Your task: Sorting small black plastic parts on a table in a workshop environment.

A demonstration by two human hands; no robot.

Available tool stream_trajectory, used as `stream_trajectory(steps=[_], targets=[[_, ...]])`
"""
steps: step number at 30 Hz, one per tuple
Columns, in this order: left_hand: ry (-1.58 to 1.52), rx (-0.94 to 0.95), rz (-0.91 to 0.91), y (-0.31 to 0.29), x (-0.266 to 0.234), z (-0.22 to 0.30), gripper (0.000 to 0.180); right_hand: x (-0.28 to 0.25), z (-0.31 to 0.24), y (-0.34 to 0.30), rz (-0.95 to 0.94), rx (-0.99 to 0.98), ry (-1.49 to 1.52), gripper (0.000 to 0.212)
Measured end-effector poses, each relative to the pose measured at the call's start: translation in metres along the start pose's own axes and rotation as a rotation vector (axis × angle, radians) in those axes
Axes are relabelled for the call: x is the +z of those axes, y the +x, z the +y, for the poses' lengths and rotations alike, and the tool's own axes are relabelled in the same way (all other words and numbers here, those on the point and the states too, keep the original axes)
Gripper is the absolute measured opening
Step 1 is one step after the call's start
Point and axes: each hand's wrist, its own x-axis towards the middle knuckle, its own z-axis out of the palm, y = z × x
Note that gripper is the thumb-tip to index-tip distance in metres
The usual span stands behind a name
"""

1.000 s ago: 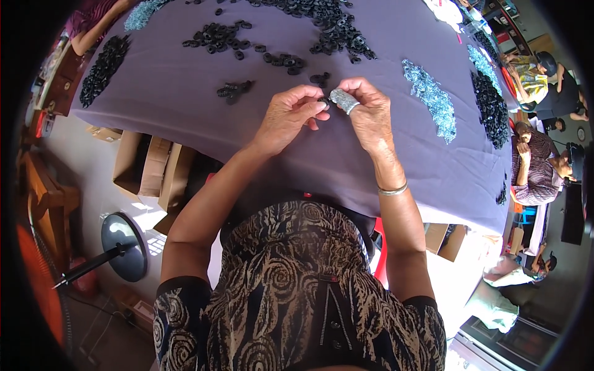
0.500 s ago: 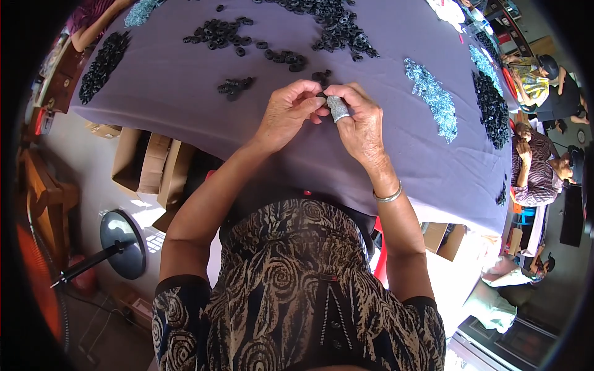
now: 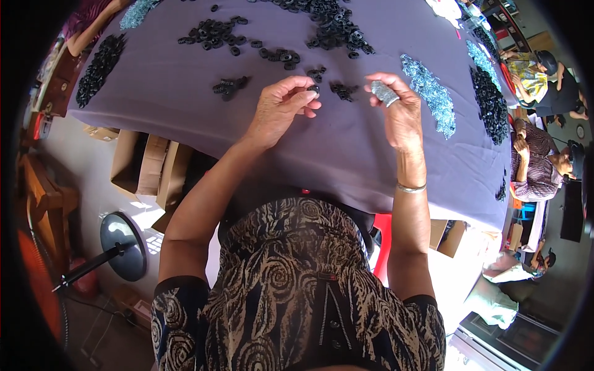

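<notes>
Over the near middle of the cloth-covered table, my left hand (image 3: pixel 281 111) is closed, pinching a small black ring-shaped part (image 3: pixel 314 89) between thumb and fingertips. My right hand (image 3: pixel 402 114) is raised to the right of it, fingers loosely bent and apart, with nothing visible in them. A grey wrap (image 3: pixel 385 93) covers one of its digits. Just beyond that hand lies a long pile of small shiny bluish-silver pieces (image 3: pixel 430 93). Between my hands, on the cloth, is a small cluster of black parts (image 3: pixel 343 91).
Loose black rings (image 3: pixel 213 34) and a larger black heap (image 3: pixel 334 28) spread over the purple-grey tablecloth (image 3: pixel 179 93). A small black group (image 3: pixel 229 86) lies left of my hands. Cardboard boxes (image 3: pixel 151 164) stand below the table's left edge. Other people sit along the right side.
My hands have come apart. The right one has moved right toward the shiny pile, while the left stays nearly in place with the black part. The black cluster between them is now uncovered.
</notes>
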Motion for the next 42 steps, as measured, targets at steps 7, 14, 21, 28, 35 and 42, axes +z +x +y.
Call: stream_trajectory(steps=[7, 14, 21, 28, 35, 42], targets=[[-0.224, -0.039, -0.048, 0.003, -0.007, -0.001, 0.019, -0.015, 0.018, 0.004, 0.021, 0.073, -0.207, 0.017], [-0.186, -0.048, -0.065, 0.003, -0.003, -0.001, 0.021, -0.02, 0.03, 0.004, 0.005, -0.066, -0.501, 0.013], [-0.134, -0.03, -0.056, 0.002, -0.001, -0.001, 0.021, 0.001, 0.02, 0.004, -0.119, -0.155, -0.767, 0.011], [-0.114, -0.019, -0.063, 0.001, 0.0, 0.0, 0.022, 0.001, 0.022, 0.007, -0.176, -0.19, -0.8, 0.018], [-0.079, -0.005, -0.079, 0.001, -0.001, -0.001, 0.022, 0.003, 0.025, 0.005, -0.147, -0.189, -0.722, 0.021], [-0.035, 0.002, -0.101, -0.001, 0.001, -0.003, 0.022, 0.002, 0.016, -0.007, -0.183, 0.094, -0.002, 0.015]])
